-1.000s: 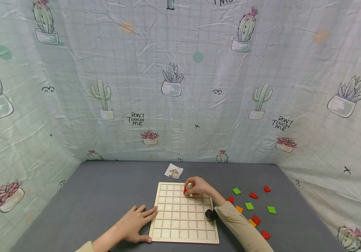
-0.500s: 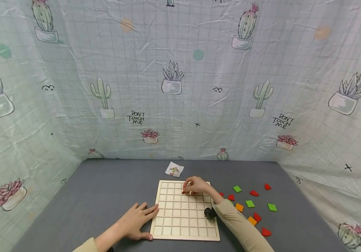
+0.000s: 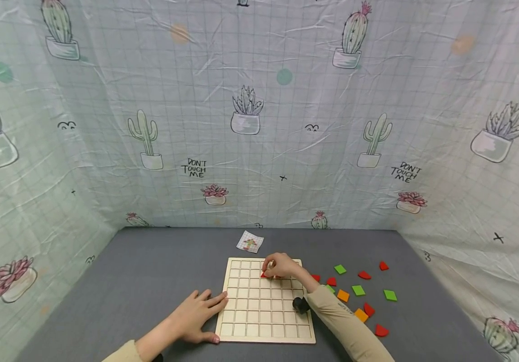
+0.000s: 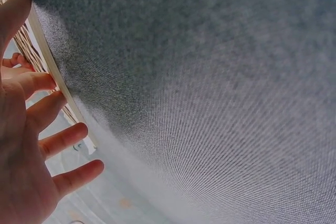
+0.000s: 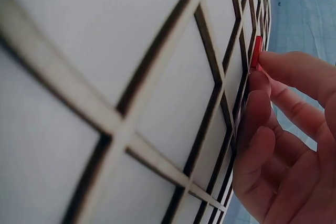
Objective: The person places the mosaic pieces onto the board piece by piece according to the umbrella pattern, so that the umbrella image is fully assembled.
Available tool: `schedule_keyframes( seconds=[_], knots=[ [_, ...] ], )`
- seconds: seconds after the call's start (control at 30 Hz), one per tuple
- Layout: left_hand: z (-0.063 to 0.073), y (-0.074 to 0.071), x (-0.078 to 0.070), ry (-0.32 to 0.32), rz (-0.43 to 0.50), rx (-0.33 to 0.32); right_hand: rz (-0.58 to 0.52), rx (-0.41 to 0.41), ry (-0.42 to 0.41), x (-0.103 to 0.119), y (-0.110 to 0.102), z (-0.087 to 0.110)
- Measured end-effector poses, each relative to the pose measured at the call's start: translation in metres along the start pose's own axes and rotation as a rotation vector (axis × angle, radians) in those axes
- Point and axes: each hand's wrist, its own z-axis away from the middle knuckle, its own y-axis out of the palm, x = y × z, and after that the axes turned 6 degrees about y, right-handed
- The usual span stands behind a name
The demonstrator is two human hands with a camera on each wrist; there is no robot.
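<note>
A pale wooden grid board [image 3: 247, 317] lies on the grey table, divided into square cells. My left hand [image 3: 197, 315] rests at its left edge with fingers spread, thumb by the near corner; the left wrist view shows the fingertips along the board's rim [image 4: 46, 51]. At the board's far side, my right hand [image 3: 282, 265] pinches a small red tile [image 5: 256, 52] down at one cell of the grid. Its other fingers curl close over the board. A bit of red also shows under the hand in the head view, mostly hidden by it.
Right of the board lie several loose tiles: red [image 3: 381, 330], green [image 3: 390, 295] and orange [image 3: 343, 295]. A small card [image 3: 250, 242] with a coloured grid picture lies beyond the board. A cactus-print cloth [image 3: 259, 196] stands behind and at both sides.
My right hand has lowered the red tile, which stood upright between the fingers, down to the board and now shows it flatter. The left hand stays at the board's edge.
</note>
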Motion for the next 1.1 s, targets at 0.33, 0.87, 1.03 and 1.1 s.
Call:
schedule_keyframes(
  seconds=[0.33, 0.87, 1.03, 1.1],
  knots=[
    [-0.002, -0.002, 0.001, 0.0, -0.031, 0.002, 0.011, 0.028, 0.019, 0.001, -0.003, -0.001],
    [0.002, 0.002, -0.001, -0.015, -0.011, 0.016, -0.025, 0.027, -0.039, -0.005, -0.002, 0.007],
    [0.003, 0.002, -0.002, -0.022, -0.002, 0.024, -0.027, 0.013, -0.079, -0.012, -0.009, 0.018],
    [0.002, 0.002, -0.002, -0.027, 0.003, 0.03, -0.031, 0.011, -0.088, -0.015, -0.013, 0.024]
  ],
)
